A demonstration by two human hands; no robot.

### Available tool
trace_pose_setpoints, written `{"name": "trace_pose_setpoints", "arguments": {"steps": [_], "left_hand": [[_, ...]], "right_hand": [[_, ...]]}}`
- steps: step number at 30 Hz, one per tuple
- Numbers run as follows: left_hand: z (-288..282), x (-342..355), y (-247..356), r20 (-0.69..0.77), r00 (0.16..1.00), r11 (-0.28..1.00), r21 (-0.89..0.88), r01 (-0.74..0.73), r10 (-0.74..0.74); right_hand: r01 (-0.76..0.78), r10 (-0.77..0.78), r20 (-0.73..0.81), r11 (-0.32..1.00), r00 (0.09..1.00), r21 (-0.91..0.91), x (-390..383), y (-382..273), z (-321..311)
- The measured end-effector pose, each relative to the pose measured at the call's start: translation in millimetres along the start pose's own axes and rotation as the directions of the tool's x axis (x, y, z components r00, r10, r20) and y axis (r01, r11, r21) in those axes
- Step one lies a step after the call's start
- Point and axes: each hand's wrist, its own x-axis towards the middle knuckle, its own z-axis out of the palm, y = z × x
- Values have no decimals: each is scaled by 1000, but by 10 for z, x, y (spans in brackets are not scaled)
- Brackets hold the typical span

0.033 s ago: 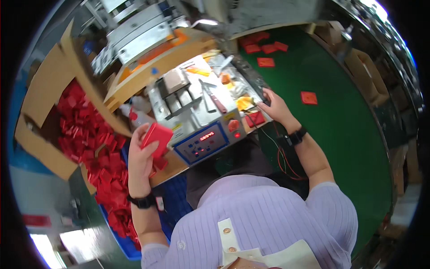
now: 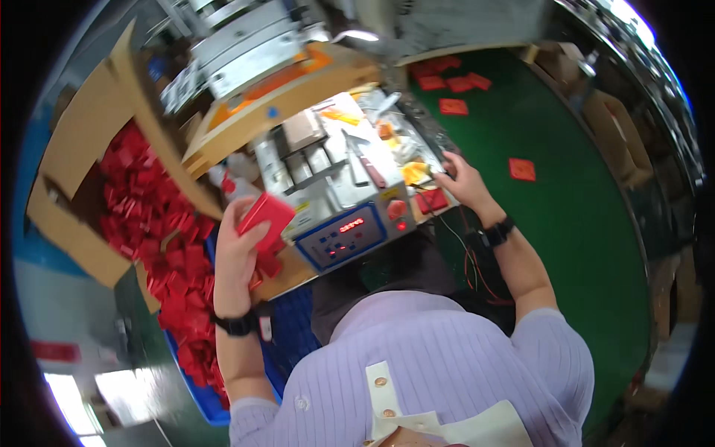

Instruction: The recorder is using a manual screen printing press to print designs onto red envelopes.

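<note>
A flat red plastic box [image 2: 268, 220] is gripped by my left hand [image 2: 237, 249], its thumb across the near face and the fingers behind. The box is held tilted beside the left front corner of a metal machine with a blue control panel [image 2: 341, 237]. My right hand [image 2: 469, 188] is at the right edge of the workbench, thumb and fingers apart, with nothing visible in it. Just below its fingertips lies another red box [image 2: 432, 200] next to a yellow cloth [image 2: 415, 173]. More red pieces [image 2: 268, 262] sit under my left hand.
An open cardboard carton [image 2: 82, 164] and a blue bin [image 2: 212, 411] at left hold heaped red pieces. A wooden-framed screen [image 2: 279, 112] spans above the machine. A brown-handled scraper [image 2: 371, 171] lies on its top. Red boxes [image 2: 522, 170] rest on the green surface at right.
The whole view has shifted slightly, so the machine and bench appear a little farther right. The red box stays in my left hand, turned slightly. My right hand remains at the bench edge.
</note>
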Motion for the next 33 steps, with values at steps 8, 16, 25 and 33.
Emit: {"name": "trace_pose_setpoints", "arguments": {"steps": [8, 16, 25, 33], "left_hand": [[64, 991, 298, 36, 992, 930, 354, 98, -119], [262, 1553, 346, 25, 999, 608, 793, -37, 28], [329, 1721, 275, 310, 950, 230, 922, -312, 46], [369, 2055, -59, 584, 811, -62, 811, -582, 35]], "right_hand": [[-445, 411, 176, 781, 894, 438, 124, 834, 183], [-447, 451, 127, 729, 884, 518, 133, 998, 217], [-448, 441, 134, 759, 888, 472, 112, 1030, 213], [-453, 450, 125, 760, 884, 466, 107, 1024, 197]]}}
